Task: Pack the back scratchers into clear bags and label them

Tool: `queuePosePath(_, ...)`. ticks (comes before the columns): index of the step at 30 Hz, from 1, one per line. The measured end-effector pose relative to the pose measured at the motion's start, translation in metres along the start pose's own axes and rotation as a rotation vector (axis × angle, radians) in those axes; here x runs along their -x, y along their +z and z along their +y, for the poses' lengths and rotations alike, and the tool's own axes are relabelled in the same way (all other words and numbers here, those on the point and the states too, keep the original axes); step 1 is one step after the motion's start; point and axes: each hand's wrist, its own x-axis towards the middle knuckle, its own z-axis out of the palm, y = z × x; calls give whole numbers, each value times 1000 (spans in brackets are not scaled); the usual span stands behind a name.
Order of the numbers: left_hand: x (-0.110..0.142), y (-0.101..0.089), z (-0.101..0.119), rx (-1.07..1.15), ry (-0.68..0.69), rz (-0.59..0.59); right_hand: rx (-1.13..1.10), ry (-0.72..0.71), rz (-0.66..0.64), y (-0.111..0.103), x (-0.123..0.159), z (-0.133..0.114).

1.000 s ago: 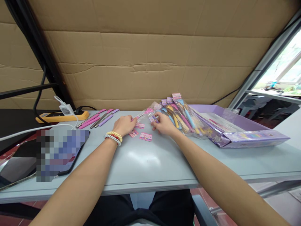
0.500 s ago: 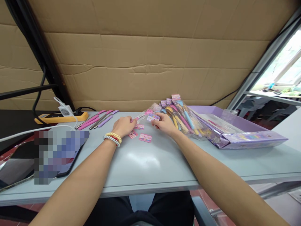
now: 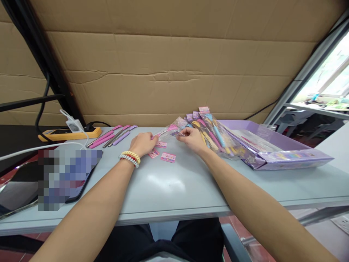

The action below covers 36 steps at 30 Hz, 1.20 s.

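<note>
My left hand is closed, pinching the near end of a clear plastic bag with a pink back scratcher inside. My right hand faces it, thumb and fingers pinching a small printed card tilted at the bag's right side. Whether the card touches the bag I cannot tell. Below the left fingers lie several loose pink cards on the grey table. Behind my right hand is a heap of bagged back scratchers in blue, yellow and pink with card tops.
Left of my hands lie unbagged back scratchers in pink and purple. A yellow power strip with a white charger and a phone are farther left. A purple tray box stands right; a cardboard wall closes the back.
The card in my right hand has turned from facing up to a steeper tilt, and the fingers have shifted with it. My left hand keeps its grip in nearly the same place.
</note>
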Motion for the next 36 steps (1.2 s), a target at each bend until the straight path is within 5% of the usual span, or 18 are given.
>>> queuePosePath(8, 3, -3, 1, -96, 65, 42, 256, -84, 319, -8, -10, 16)
queuePosePath(20, 6, -4, 5, -128, 203, 248, 734, -182, 385, -17, -6, 11)
queuePosePath(36, 9, -4, 8, -141, 362, 390, 560, 15, 460, -24, -10, 11)
